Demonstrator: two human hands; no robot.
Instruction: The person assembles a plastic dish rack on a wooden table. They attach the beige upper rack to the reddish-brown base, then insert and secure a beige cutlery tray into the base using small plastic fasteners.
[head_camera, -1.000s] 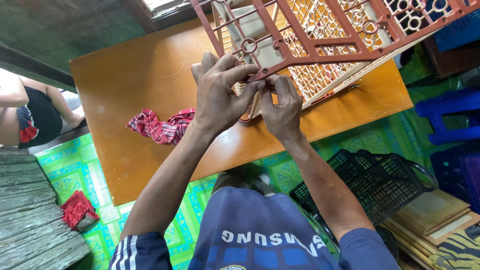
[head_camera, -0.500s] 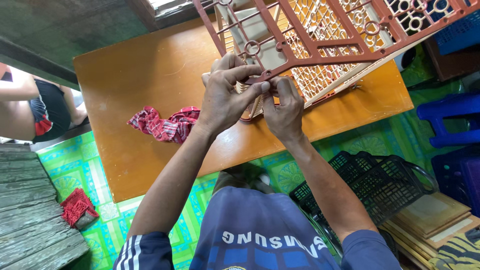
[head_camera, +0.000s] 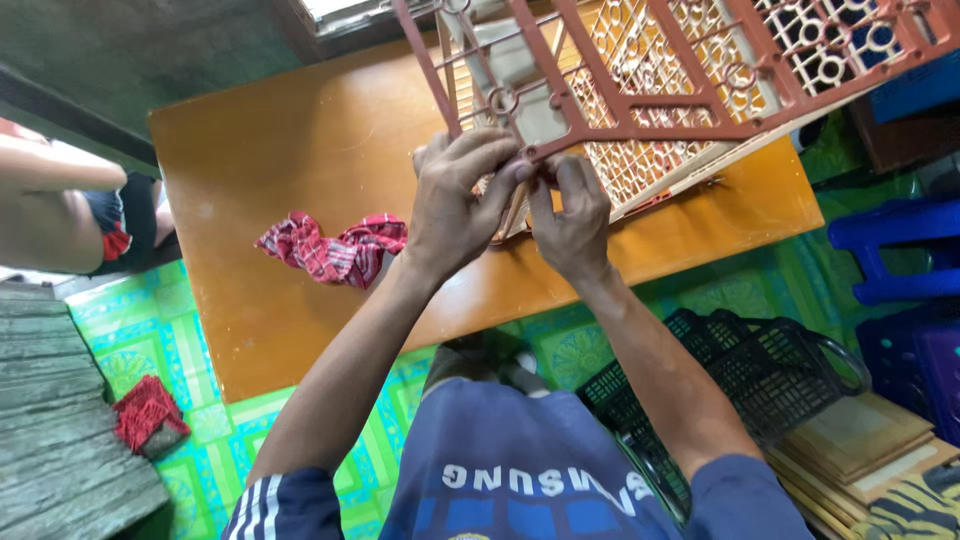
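Red checked cloth (head_camera: 335, 248), black basket (head_camera: 745, 375)

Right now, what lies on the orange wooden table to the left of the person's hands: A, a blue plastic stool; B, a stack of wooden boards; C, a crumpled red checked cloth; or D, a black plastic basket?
C: the crumpled red checked cloth lies on the orange wooden table, left of the left hand and right hand, which pinch the reddish-brown plastic lattice frame.

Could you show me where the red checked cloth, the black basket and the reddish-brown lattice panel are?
Red checked cloth (head_camera: 335, 250), head view, on its bunched middle.
Black basket (head_camera: 745, 375), head view, on its mesh wall.
Reddish-brown lattice panel (head_camera: 640, 95), head view, on a slanting bar.
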